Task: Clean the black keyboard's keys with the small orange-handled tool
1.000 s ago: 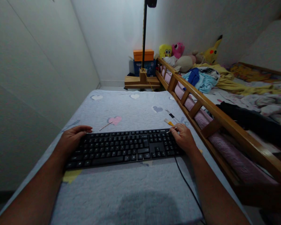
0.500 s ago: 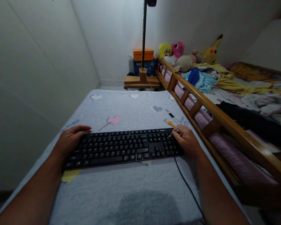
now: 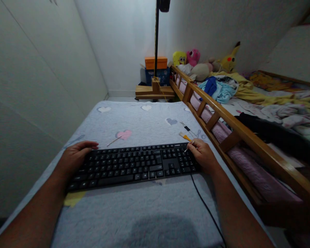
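A black keyboard (image 3: pixel 134 165) lies across a grey cloth with heart patterns (image 3: pixel 134 120). My left hand (image 3: pixel 73 158) rests on the keyboard's left end, fingers curled over its top edge. At the right end, my right hand (image 3: pixel 203 155) is closed in a pinch on a thin white stick (image 3: pixel 189 147), whose tip points at the keys of the number pad. The keyboard's black cable (image 3: pixel 204 203) runs toward me beside my right forearm.
A yellow-handled brush (image 3: pixel 184 136) and a thin black-and-silver tool (image 3: pixel 187 128) lie beyond my right hand. A small wooden stick (image 3: pixel 113 141) lies by a pink heart. A wooden bed rail (image 3: pixel 222 117) runs along the right; a pole on a wooden base (image 3: pixel 155 90) stands behind.
My right hand has shifted the stick's tip slightly along the number pad. The view tilted a little; my left hand stays on the keyboard's left end.
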`<state>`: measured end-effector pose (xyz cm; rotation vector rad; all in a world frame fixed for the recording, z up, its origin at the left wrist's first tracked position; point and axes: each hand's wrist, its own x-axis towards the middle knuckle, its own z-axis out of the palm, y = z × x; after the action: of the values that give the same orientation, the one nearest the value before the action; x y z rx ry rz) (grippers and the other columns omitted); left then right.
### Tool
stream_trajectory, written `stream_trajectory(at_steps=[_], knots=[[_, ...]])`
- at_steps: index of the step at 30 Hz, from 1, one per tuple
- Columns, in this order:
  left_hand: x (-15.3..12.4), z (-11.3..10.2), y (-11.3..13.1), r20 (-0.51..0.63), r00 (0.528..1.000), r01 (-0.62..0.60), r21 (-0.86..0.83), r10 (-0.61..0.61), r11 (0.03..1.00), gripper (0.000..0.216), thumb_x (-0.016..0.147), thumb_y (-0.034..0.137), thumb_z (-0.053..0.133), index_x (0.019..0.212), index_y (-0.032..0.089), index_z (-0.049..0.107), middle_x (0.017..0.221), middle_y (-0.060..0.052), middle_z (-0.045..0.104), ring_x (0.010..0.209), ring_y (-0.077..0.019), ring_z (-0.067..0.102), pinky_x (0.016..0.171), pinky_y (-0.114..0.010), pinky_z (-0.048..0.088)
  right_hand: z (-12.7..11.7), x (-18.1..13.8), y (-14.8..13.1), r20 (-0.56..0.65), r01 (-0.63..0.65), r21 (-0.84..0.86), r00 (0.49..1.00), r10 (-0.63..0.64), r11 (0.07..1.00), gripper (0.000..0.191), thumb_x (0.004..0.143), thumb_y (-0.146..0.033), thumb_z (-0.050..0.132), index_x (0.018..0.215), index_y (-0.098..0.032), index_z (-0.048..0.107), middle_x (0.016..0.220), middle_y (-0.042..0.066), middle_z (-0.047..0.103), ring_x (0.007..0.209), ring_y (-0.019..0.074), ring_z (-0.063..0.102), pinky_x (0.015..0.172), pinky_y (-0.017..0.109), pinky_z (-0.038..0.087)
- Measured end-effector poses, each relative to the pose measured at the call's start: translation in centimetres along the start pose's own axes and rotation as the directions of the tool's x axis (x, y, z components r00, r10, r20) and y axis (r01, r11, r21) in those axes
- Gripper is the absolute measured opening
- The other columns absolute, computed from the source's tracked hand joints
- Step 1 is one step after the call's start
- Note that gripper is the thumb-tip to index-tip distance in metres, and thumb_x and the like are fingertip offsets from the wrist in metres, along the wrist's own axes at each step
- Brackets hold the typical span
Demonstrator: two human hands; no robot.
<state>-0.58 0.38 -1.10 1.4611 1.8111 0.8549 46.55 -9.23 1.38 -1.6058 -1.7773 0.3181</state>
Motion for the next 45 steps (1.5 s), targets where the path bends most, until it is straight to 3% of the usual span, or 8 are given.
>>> stream_trajectory(at_steps=[7, 13, 22, 31, 38, 45], knots=[[-0.1, -0.1, 0.3, -0.015, 1.0, -0.016, -0.021, 0.016, 1.0, 0.039, 0.058, 0.043, 0.063, 0.088, 0.021, 0.074, 0.09, -0.005, 0.078, 0.098, -0.0316, 0.068, 0.099, -0.043, 0.048, 0.7, 0.4, 1.0, -0.066, 0.005, 0.046, 0.998, -0.002, 0.999, 0.024, 0.092, -0.032, 0.052, 0.073, -0.022, 0.063, 0.076, 0.002, 0.064, 0.081, 0.0201, 0.06, 0.078, 0.033, 0.045], [-0.2, 0.0, 0.3, -0.01, 1.0, 0.005, -0.051, -0.006, 0.999, 0.039, 0.058, 0.043, 0.064, 0.089, 0.02, 0.073, 0.092, -0.006, 0.078, 0.099, -0.0313, 0.069, 0.1, -0.043, 0.048, 0.8, 0.6, 1.0, -0.047, -0.006, 0.054, 0.999, 0.009, 0.998, 0.025, 0.092, -0.033, 0.052, 0.073, -0.022, 0.063, 0.079, 0.003, 0.066, 0.084, 0.0213, 0.061, 0.08, 0.034, 0.044], [-0.3, -0.1, 0.6, -0.003, 1.0, -0.001, -0.031, 0.001, 1.0, 0.041, 0.059, 0.043, 0.063, 0.09, 0.02, 0.073, 0.096, -0.008, 0.078, 0.102, -0.0324, 0.068, 0.103, -0.044, 0.046, 0.2, 0.0, 1.2, -0.131, -0.138, 0.055, 0.981, 0.144, 0.989, 0.022, 0.09, -0.029, 0.052, 0.073, -0.02, 0.063, 0.08, 0.003, 0.064, 0.083, 0.0208, 0.059, 0.076, 0.032, 0.042], [0.0, -0.1, 0.3, 0.004, 1.0, -0.007, -0.012, 0.007, 1.0, 0.045, 0.058, 0.045, 0.061, 0.092, 0.019, 0.072, 0.099, -0.008, 0.077, 0.104, -0.0314, 0.066, 0.105, -0.043, 0.044, -0.2, 0.2, 1.4, -0.11, -0.125, 0.025, 0.986, 0.127, 0.992, 0.02, 0.087, -0.03, 0.054, 0.073, -0.019, 0.064, 0.082, 0.005, 0.066, 0.085, 0.0221, 0.059, 0.082, 0.033, 0.041], [0.0, -0.1, 0.3, 0.016, 1.0, 0.013, -0.018, -0.013, 1.0, 0.046, 0.057, 0.045, 0.061, 0.093, 0.019, 0.071, 0.097, -0.008, 0.077, 0.104, -0.0311, 0.067, 0.103, -0.043, 0.045, 0.2, -0.1, 0.8, -0.103, -0.156, 0.085, 0.981, 0.165, 0.984, 0.022, 0.089, -0.031, 0.052, 0.074, -0.02, 0.064, 0.082, 0.003, 0.064, 0.081, 0.02, 0.059, 0.075, 0.031, 0.041], [-0.1, -0.1, 0.3, 0.026, 1.0, 0.018, -0.018, -0.017, 1.0, 0.045, 0.059, 0.045, 0.061, 0.094, 0.02, 0.071, 0.098, -0.008, 0.077, 0.104, -0.0313, 0.067, 0.102, -0.043, 0.046, -0.6, 0.1, 2.0, -0.13, -0.15, 0.008, 0.98, 0.15, 0.989, 0.023, 0.086, -0.032, 0.052, 0.071, -0.019, 0.064, 0.078, 0.005, 0.066, 0.082, 0.021, 0.06, 0.078, 0.031, 0.042]])
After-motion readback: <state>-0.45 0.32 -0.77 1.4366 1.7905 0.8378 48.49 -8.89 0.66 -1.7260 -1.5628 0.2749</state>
